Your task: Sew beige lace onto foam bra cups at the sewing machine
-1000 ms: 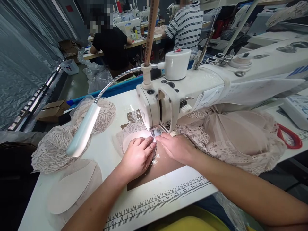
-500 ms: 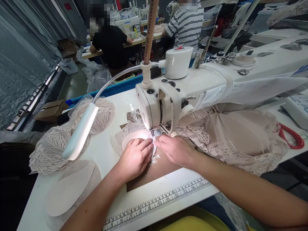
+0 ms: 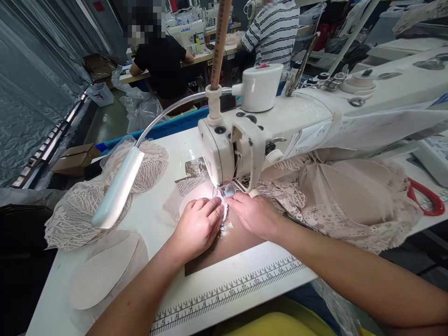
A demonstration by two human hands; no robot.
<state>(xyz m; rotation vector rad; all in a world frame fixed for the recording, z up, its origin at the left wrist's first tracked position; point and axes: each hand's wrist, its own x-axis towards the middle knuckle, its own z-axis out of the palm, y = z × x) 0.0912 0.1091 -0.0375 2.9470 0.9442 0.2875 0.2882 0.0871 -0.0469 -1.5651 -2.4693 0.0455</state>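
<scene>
A pale bra cup (image 3: 194, 192) with a mesh edge lies under the head of a white sewing machine (image 3: 217, 161), in the glow of its lamp. My left hand (image 3: 200, 225) is closed on the cup, fingers together and pressing the fabric just in front of the presser foot (image 3: 228, 191). From the other side, my right hand (image 3: 257, 215) pinches the cup's edge near the needle area. Its fingertips are close to those of the left. The part of the cup beneath my left hand is hidden, and the exact grip of the right fingertips is hard to see.
Lace cups (image 3: 87, 214) and a plain cup (image 3: 105, 273) lie at left under a gooseneck lamp (image 3: 117, 189). More lace fabric (image 3: 350, 196) and red-handled scissors (image 3: 425, 198) are at right. A ruler strip (image 3: 227, 296) runs along the front edge. Two people sit farther back.
Both hands stay at the presser foot with the bra cup, with only a slight shift of the fingers. The whole view has moved a little.
</scene>
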